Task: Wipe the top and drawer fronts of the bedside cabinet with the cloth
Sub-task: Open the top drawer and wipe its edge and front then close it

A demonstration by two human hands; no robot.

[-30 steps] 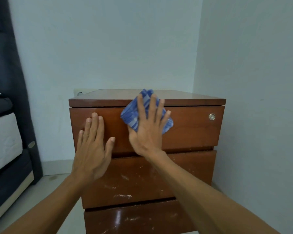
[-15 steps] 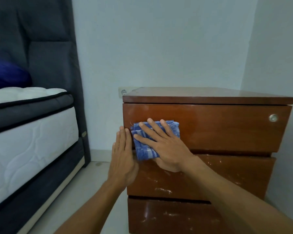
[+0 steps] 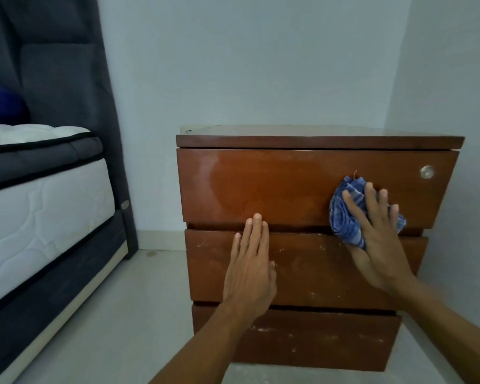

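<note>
Moved rightward, cloth now lies bunched under the right hand.

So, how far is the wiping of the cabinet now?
Done, apparently: the top drawer front shows a darker wiped patch at left and middle. In hand: the right hand presses the blue cloth on its lower right; the left hand rests flat on the middle drawer. Left: middle drawer and bottom drawer show white specks. The cabinet top is too edge-on to judge.

I noted dim, even, bluish light, a pale sheen on the cabinet top, soft detail, bowed edges.
</note>
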